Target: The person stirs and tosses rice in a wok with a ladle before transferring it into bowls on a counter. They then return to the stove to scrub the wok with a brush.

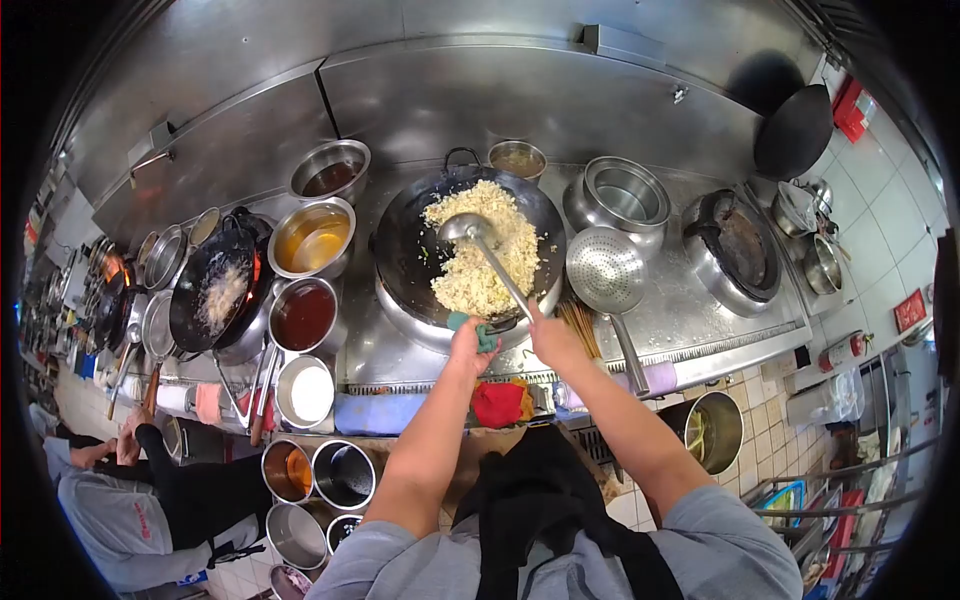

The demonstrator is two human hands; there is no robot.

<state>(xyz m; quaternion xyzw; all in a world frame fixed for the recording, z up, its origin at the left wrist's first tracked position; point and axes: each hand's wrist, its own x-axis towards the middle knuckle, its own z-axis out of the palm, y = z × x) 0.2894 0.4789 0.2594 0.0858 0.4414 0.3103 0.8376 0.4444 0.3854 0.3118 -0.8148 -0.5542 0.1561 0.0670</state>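
The wok point(402, 235) sits mid-table point(372, 345), left of the strainer point(604, 268). The left hand point(470, 345) has its grip closed on a green cloth point(486, 337) at the wok's near edge; the right hand point(552, 337) grips the ladle point(467, 228), its bowl against the rice point(510, 255). The wok is probably heavy (and likely hot), best held through cloth; the ladle looks stiff, suiting a handle hold, the rice soft and loose.

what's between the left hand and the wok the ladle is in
In the head view, a green cloth, bunched in the grip, lies between the left hand and the wok.
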